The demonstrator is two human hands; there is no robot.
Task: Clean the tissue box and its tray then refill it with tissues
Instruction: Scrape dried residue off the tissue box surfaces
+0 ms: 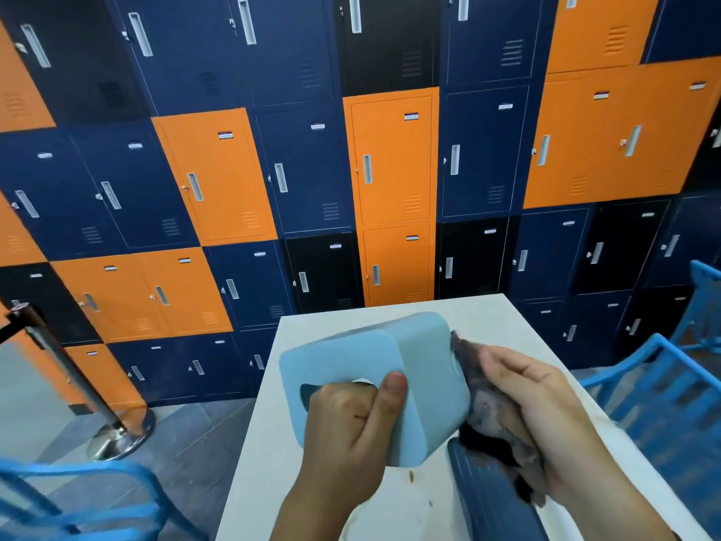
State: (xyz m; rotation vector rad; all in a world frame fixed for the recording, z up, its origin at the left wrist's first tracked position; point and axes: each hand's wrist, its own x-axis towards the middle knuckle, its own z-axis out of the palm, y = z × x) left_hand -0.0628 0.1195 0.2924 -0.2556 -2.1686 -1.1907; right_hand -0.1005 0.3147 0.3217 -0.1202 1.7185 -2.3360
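Note:
A light blue tissue box cover (425, 357) is lifted above the white table (320, 497), tilted on its side. My left hand (347, 431) grips it, fingers hooked into the oval slot and thumb across its face. My right hand (546, 415) holds a dark grey cloth (487, 415) pressed against the box's right side. Under the cloth lies a dark blue tray (491, 497) on the table, partly hidden by my right forearm. No tissues are in view.
A wall of blue, orange and black lockers (394, 162) stands behind the table. Blue metal chairs sit at the right (663, 384) and lower left (78, 497). A chrome barrier post (113, 427) stands on the floor to the left. Small brown specks (411, 477) mark the tabletop.

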